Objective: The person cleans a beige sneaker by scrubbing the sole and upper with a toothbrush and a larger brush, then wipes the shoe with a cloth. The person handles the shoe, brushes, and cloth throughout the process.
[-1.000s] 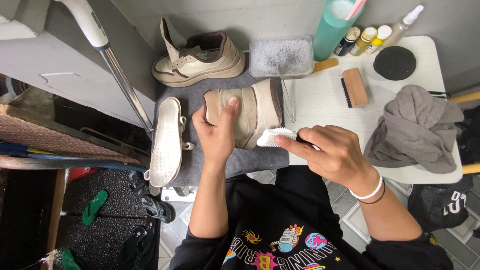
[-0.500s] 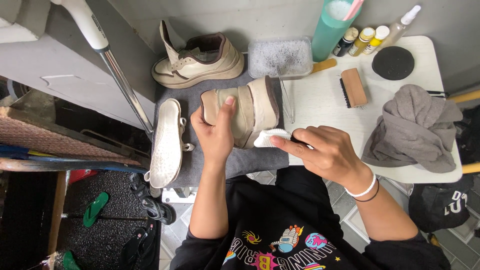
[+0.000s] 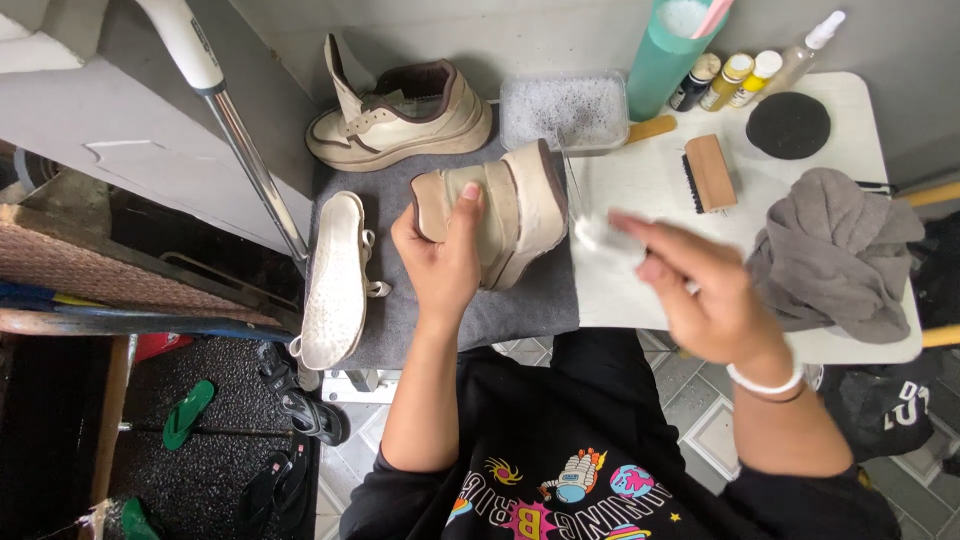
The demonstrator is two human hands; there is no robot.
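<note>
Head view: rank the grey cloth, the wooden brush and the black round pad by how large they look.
1. Grey cloth, clearly largest.
2. Black round pad and wooden brush look about alike; no ranking between them.

A small white table (image 3: 860, 110) is standing against a plain grey wall (image 3: 540, 30), lying beyond the fingers. Pale floor tiles (image 3: 710, 420) are showing below the table's near edge, back from the fingertips. Off to the far left of the fingers, a dark speckled floor mat (image 3: 215, 440) is lying under a woven brown panel (image 3: 70, 270). Soft, even daylight is falling throughout.
</note>
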